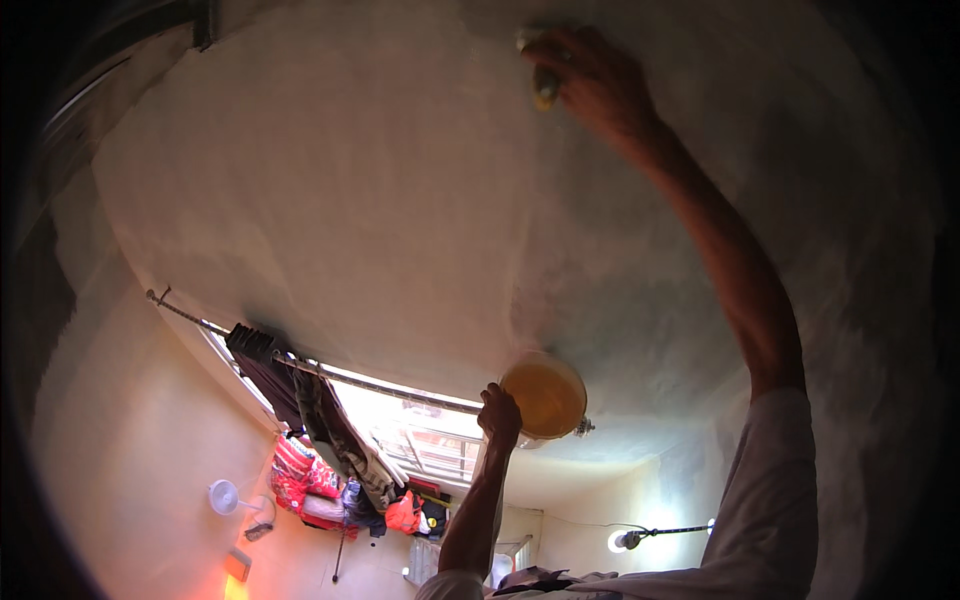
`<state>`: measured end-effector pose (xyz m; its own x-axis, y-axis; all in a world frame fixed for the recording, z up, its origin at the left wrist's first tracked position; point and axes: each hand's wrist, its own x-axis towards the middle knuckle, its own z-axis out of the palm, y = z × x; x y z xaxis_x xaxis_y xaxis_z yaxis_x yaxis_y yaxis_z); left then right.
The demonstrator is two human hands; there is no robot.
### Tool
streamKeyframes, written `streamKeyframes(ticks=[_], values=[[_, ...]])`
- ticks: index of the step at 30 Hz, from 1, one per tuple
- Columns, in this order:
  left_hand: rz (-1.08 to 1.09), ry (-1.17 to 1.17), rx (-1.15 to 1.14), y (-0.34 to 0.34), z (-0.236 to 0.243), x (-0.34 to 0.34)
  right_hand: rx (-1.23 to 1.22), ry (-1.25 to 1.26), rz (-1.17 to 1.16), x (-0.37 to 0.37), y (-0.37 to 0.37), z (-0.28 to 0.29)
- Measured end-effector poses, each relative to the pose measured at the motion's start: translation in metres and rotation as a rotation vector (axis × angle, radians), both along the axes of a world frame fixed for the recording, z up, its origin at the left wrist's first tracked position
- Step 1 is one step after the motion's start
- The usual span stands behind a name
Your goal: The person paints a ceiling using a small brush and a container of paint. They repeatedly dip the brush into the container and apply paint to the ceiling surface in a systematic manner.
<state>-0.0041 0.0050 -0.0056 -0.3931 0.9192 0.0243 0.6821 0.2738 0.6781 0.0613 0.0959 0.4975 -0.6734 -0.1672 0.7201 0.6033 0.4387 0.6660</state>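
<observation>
High up, my right hand (595, 85) is closed around a brush-like tool (545, 92) with a yellowish, rounded handle end. It is held at the pale plastered surface (330, 180); its working edge is mostly hidden by my fingers and shade. Lower down, my left hand (499, 414) grips the left rim of a round bucket (543, 398). The inside of the bucket looks yellowish-brown; I cannot tell how full it is. Darker, damp-looking patches (590, 190) spread over the surface between the tool and the bucket.
A curtain rod (380, 382) with bunched dark curtains (270, 375) crosses a bright window (430, 430) at lower left. Beyond are red patterned bedding (300, 480), a white fan (224, 497) and an orange bag (404, 512). A lit bulb (620, 541) glows at lower right.
</observation>
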Motion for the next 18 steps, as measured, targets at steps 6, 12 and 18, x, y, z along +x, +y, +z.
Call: streamKeyframes(ticks=[6,12,18], values=[[-0.01,-0.003,-0.022,0.0,0.007,0.003,-0.06,-0.189,-0.228,0.003,0.003,-0.164],[-0.016,-0.029,-0.01,-0.002,0.011,0.002,-0.86,-0.078,0.009,0.02,-0.044,-0.286],[0.005,-0.026,-0.013,0.003,0.002,0.003,-1.505,1.142,0.557,0.059,-0.125,-0.333]])
